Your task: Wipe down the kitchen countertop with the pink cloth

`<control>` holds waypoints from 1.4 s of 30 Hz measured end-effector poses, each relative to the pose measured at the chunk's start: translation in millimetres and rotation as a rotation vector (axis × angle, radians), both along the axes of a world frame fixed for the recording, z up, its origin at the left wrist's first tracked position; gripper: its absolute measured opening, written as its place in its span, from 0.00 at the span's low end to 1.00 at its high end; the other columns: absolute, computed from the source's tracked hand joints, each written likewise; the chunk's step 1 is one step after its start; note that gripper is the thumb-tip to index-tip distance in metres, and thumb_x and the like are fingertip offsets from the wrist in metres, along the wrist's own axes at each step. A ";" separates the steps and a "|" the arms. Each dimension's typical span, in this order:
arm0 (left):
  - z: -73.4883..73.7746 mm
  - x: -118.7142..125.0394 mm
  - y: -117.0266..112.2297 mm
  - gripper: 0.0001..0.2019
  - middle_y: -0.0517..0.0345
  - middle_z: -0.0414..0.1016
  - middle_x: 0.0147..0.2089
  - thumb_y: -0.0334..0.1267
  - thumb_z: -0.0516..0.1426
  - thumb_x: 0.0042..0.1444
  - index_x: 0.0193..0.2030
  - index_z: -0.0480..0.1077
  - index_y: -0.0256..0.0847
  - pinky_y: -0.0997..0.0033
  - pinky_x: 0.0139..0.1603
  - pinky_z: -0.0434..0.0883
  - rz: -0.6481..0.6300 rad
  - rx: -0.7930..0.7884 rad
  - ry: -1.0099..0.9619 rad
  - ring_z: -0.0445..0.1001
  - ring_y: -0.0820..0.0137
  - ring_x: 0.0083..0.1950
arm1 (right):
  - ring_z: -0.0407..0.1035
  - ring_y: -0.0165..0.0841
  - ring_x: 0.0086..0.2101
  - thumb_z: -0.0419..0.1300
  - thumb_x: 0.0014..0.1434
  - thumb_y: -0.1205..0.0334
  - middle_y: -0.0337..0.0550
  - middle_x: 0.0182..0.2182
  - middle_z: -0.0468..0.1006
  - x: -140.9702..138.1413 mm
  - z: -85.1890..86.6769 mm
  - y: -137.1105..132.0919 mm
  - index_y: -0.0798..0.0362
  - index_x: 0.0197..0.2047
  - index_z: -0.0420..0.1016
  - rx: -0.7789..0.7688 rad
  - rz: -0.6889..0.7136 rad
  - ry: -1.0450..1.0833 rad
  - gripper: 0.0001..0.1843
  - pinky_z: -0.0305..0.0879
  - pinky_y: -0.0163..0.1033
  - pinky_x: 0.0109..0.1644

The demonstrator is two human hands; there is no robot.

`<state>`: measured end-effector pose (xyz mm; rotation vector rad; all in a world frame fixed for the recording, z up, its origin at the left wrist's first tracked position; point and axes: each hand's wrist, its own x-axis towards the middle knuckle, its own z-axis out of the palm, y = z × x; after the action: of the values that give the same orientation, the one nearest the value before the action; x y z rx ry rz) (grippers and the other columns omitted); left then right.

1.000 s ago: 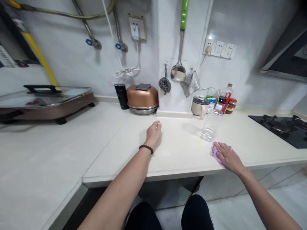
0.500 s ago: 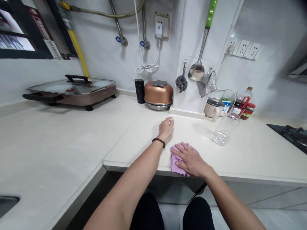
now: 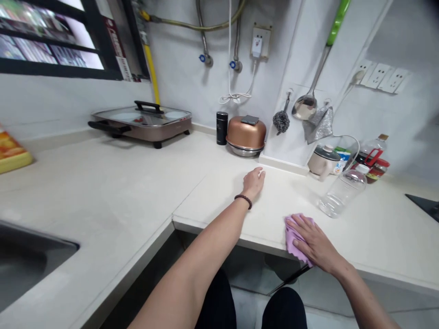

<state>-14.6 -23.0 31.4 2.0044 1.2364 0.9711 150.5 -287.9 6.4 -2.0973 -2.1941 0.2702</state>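
My right hand [image 3: 313, 244] lies flat, fingers spread, on a purple cloth [image 3: 292, 230] near the front edge of the cream counter [image 3: 137, 183]. My left hand [image 3: 254, 181], with a dark bead bracelet at the wrist, rests palm down on the counter farther back, its fingers loosely extended and holding nothing. A clear plastic bottle [image 3: 339, 195] stands just right of and behind the cloth.
At the wall are a copper-coloured pot [image 3: 246, 133] with a phone on it, a black flask [image 3: 222, 128], a small cooker [image 3: 320, 160] and sauce bottles [image 3: 373, 157]. An electric grill pan [image 3: 142, 121] sits at the back left, a sink [image 3: 27, 260] at the near left, a hob corner [image 3: 425, 205] at the right.
My right hand slid the cloth left toward my left hand, then back to the right along the front edge. The view has swung left, bringing the sink into sight. My left hand stayed put.
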 end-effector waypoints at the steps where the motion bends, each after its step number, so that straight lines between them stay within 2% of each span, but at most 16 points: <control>1: 0.6 1.1 -0.9 0.21 0.45 0.81 0.60 0.41 0.52 0.73 0.67 0.72 0.39 0.61 0.68 0.67 -0.001 0.001 -0.001 0.78 0.61 0.62 | 0.36 0.44 0.76 0.42 0.76 0.39 0.33 0.78 0.46 6.6 -2.5 -4.3 0.32 0.79 0.50 -0.001 -0.012 -0.008 0.33 0.40 0.61 0.78; 4: 2.5 4.3 -2.0 0.21 0.44 0.81 0.61 0.41 0.52 0.73 0.67 0.72 0.38 0.61 0.68 0.67 -0.002 0.012 -0.012 0.77 0.60 0.63 | 0.35 0.45 0.77 0.42 0.75 0.37 0.33 0.78 0.45 12.0 -6.5 -5.6 0.32 0.79 0.50 -0.031 -0.044 -0.030 0.34 0.40 0.64 0.77; 7: 4.4 5.6 -0.4 0.21 0.44 0.81 0.60 0.41 0.52 0.73 0.68 0.71 0.38 0.61 0.68 0.67 0.007 0.014 -0.027 0.77 0.60 0.63 | 0.34 0.47 0.77 0.43 0.75 0.38 0.35 0.79 0.43 -2.0 -5.6 9.8 0.33 0.80 0.47 -0.053 -0.074 -0.056 0.35 0.42 0.66 0.77; 13: 5.7 1.3 1.0 0.22 0.43 0.80 0.62 0.40 0.51 0.73 0.69 0.70 0.36 0.62 0.68 0.67 0.046 -0.004 -0.071 0.77 0.60 0.63 | 0.32 0.46 0.77 0.42 0.75 0.39 0.37 0.79 0.41 -33.0 3.8 68.0 0.37 0.81 0.43 -0.066 -0.043 -0.121 0.37 0.40 0.63 0.77; 20: 3.3 3.1 -0.6 0.21 0.47 0.81 0.60 0.42 0.51 0.73 0.67 0.71 0.40 0.62 0.67 0.68 0.051 -0.004 -0.083 0.78 0.61 0.60 | 0.33 0.48 0.77 0.39 0.76 0.40 0.40 0.80 0.39 -25.8 8.5 138.6 0.38 0.82 0.40 -0.097 -0.120 -0.153 0.36 0.40 0.64 0.76; 25: 0.7 5.8 2.5 0.21 0.45 0.81 0.61 0.42 0.51 0.73 0.67 0.71 0.39 0.61 0.68 0.67 0.036 0.015 -0.075 0.78 0.60 0.62 | 0.33 0.48 0.77 0.39 0.75 0.40 0.40 0.80 0.37 -23.3 9.2 172.1 0.40 0.82 0.40 -0.108 -0.179 -0.140 0.37 0.38 0.65 0.77; 31: -3.2 5.1 7.1 0.21 0.46 0.81 0.60 0.43 0.51 0.73 0.67 0.71 0.41 0.61 0.68 0.67 0.054 0.030 -0.053 0.77 0.61 0.63 | 0.32 0.48 0.77 0.38 0.76 0.40 0.40 0.80 0.37 -25.6 9.0 179.2 0.40 0.82 0.39 -0.099 -0.214 -0.143 0.37 0.36 0.63 0.77; 36: -1.7 3.0 5.9 0.21 0.47 0.81 0.60 0.43 0.51 0.73 0.67 0.72 0.41 0.62 0.68 0.67 0.060 0.024 -0.052 0.77 0.61 0.63 | 0.33 0.48 0.77 0.37 0.76 0.39 0.42 0.80 0.38 -30.8 7.3 168.2 0.40 0.82 0.39 -0.081 -0.213 -0.157 0.37 0.38 0.64 0.76; 42: -1.0 4.5 1.6 0.21 0.45 0.81 0.60 0.42 0.51 0.73 0.67 0.72 0.40 0.62 0.66 0.68 0.049 0.008 -0.055 0.78 0.60 0.61 | 0.33 0.48 0.77 0.38 0.76 0.39 0.41 0.80 0.39 -36.6 11.0 155.3 0.40 0.82 0.39 -0.092 -0.184 -0.165 0.37 0.39 0.61 0.77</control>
<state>-10.1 -21.4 30.4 1.9486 1.2590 1.0496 113.9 -132.6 17.3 -2.4338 -2.0889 0.1925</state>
